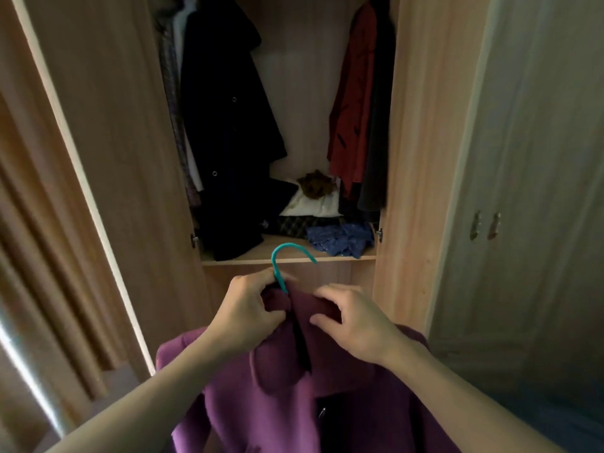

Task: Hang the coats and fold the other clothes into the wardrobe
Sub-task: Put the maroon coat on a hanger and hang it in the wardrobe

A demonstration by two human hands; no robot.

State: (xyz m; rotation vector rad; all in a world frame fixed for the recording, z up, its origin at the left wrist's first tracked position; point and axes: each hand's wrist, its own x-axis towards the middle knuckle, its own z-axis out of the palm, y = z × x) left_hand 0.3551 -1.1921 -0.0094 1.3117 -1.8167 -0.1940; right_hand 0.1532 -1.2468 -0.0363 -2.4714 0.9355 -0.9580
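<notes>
Where its two doors stand swung open, wardrobe (300, 93): light wood, dim inside, with hanging space above a single shelf (287, 259).
Pale cupboard (523, 191): closed, just to the right of the wardrobe, two small handles side by side.
Purple coat (343, 403): held up in front of the wardrobe, not yet inside it; collar uppermost, below the shelf edge in the view, body hanging toward the bottom of the frame, front slightly parted.
Navy coat (225, 142): hanging at the left of the wardrobe, its hem reaching the shelf and bunching there; a plaid garment (171, 109) hangs just beside it, against the left wall.
Red coat (349, 125): hanging at the right, with a black garment (379, 142) just beside it, against the right wall.
Shelf pile: a white garment (313, 204) with a crumpled brown item (315, 184) on top, a dark checked piece (294, 225) beneath, and a blue cloth (340, 240) lying loose at the front right.
Left hand (248, 308): clenched round the left side of the collar and the hanger's neck together.
Right hand (356, 322): fingers curled over the right side of the collar, thumb against the front, grasping the fabric.
Teal hanger (287, 253): inside the purple coat; only its hook shows, rising from the collar beside the left hand, open end pointing right.
</notes>
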